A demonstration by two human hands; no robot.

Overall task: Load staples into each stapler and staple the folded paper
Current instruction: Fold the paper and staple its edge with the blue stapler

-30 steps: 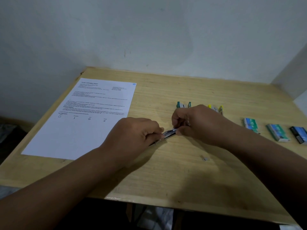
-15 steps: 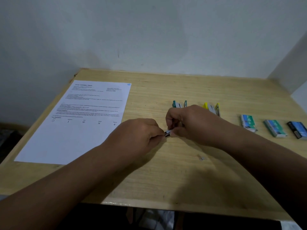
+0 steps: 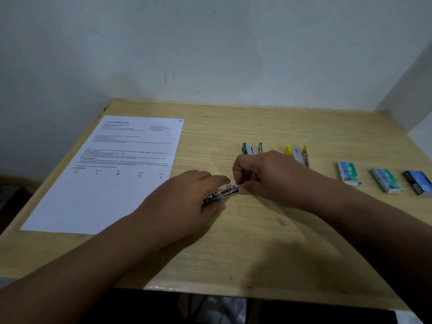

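both hands clamped on the stapler mid-table: left hand grips the body, right hand pinches its tip. more metal channel exposed than 0.5 s ago; loading seems underway. paper unfolded, left.

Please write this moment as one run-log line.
left hand: holds stapler | right hand: pinches stapler's far end | paper: flat, unfolded | phase: loading staples

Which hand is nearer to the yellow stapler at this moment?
Right. The right hand sits just in front of the yellow stapler, partly covering it. The left hand is farther off, left of it, nearer the paper.
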